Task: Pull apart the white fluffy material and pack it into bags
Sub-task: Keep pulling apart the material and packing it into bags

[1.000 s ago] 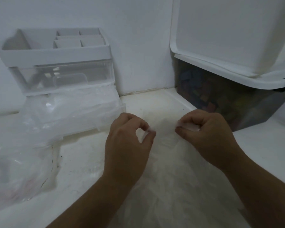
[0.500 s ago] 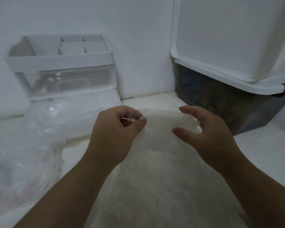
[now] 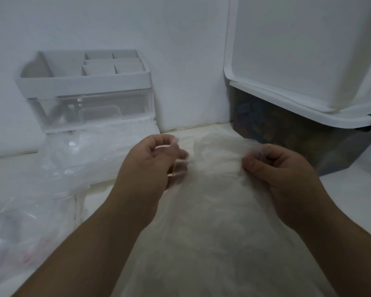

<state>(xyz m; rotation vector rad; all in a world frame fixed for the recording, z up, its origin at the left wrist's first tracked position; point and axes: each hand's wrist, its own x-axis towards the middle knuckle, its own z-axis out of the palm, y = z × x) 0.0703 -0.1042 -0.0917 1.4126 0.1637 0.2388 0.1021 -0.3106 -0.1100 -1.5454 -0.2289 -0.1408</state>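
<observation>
A clear plastic bag [image 3: 210, 211] holding white fluffy material lies on the white table in front of me, reaching from the bottom edge up between my hands. My left hand [image 3: 146, 172] grips the bag's left upper edge with curled fingers. My right hand [image 3: 281, 174] pinches the right upper edge, fingers curled round the plastic. The bag's mouth [image 3: 214, 144] bulges up between the two hands. How much fluffy material sits inside is blurred.
A pile of clear plastic bags [image 3: 58, 168] lies at the left. Behind it stands a white organiser [image 3: 84, 82] with a clear drawer against the wall. A dark storage bin [image 3: 287, 138] with a white lid [image 3: 298, 61] leaning on it fills the right.
The bag has been lifted and its mouth spread wider. My right hand, open half a second ago, has closed on the bag's right edge. Both hands moved slightly apart.
</observation>
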